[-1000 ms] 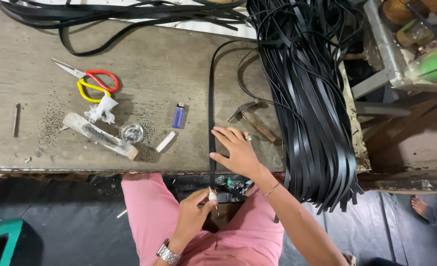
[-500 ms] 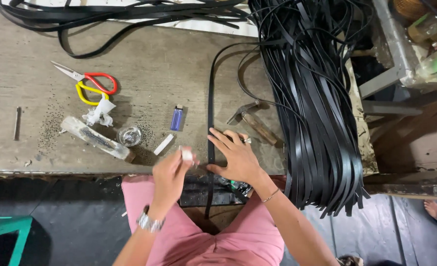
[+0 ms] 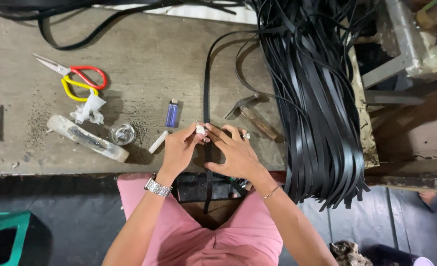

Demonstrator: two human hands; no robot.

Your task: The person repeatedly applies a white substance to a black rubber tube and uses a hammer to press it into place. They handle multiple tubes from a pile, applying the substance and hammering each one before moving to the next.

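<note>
A single black strap (image 3: 206, 83) runs down the worn wooden bench (image 3: 144, 54) and hangs over its front edge between my knees. My right hand (image 3: 235, 155) lies flat on the strap near the bench edge, pressing it down. My left hand (image 3: 181, 148) pinches a small white piece (image 3: 199, 130) between its fingertips and holds it against the strap, just above my right hand's fingers. A watch sits on my left wrist and a thin bracelet on my right.
A thick bundle of black straps (image 3: 317, 98) drapes over the bench at right. A hammer (image 3: 250, 113) lies beside my right hand. To the left are a blue lighter (image 3: 171, 113), a white stick (image 3: 158, 142), a small glass jar (image 3: 122, 134), a pale block (image 3: 86, 138) and red-and-yellow scissors (image 3: 78, 79).
My left hand rose from below the bench edge, carrying the white piece, and now holds it to the strap. My right hand stayed on the strap.
</note>
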